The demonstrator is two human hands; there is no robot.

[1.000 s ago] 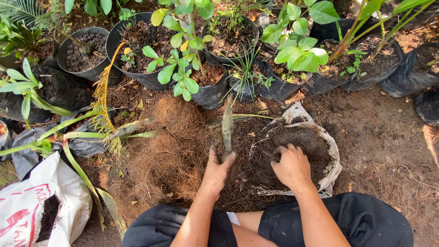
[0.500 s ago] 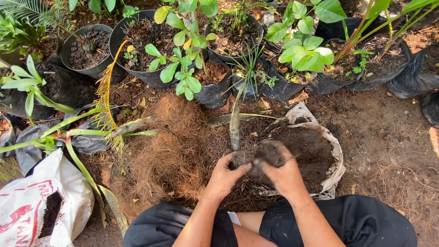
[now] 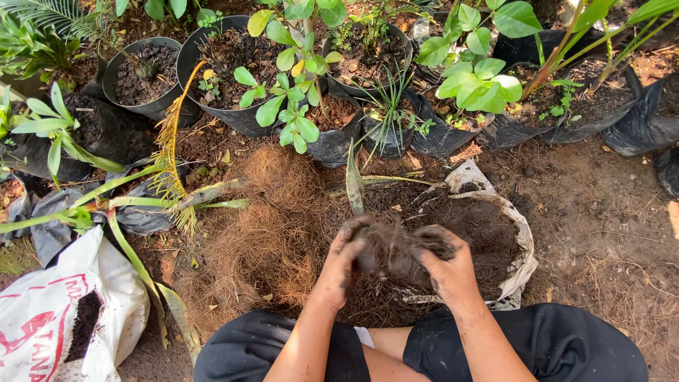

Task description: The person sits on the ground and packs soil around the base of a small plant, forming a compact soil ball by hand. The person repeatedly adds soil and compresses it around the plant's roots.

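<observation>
**Both hands now lifted, cupping a clump of fibrous soil**

Since a second ago, when both palms pressed flat on the mix in the sack, the hands have come together and risen a little, with a dark clump of soil and root fibre (image 3: pixel 396 249) gathered between them. It sits above the torn white sack (image 3: pixel 520 240), just in front of the person's knees.

The left hand (image 3: pixel 344 262) curls around the clump's left side, fingers closed on it; the right hand (image 3: pixel 447 265) cups the right side the same way. Both are smeared with earth.

By the look of it, the clump is light, soft and crumbly, with hair-like fibres trailing out; it would likely shed bits if squeezed hard or held with one hand. A two-sided cupped grip from below seems the safest hold.

A narrow green leaf (image 3: pixel 353 185) stands upright just beyond the left hand. To the left lies a mound of brown coconut fibre (image 3: pixel 262 226); farther left, a white printed bag (image 3: pixel 49 318) holds dark soil. Black pots (image 3: pixel 141 71) with plants line the far edge.
</observation>
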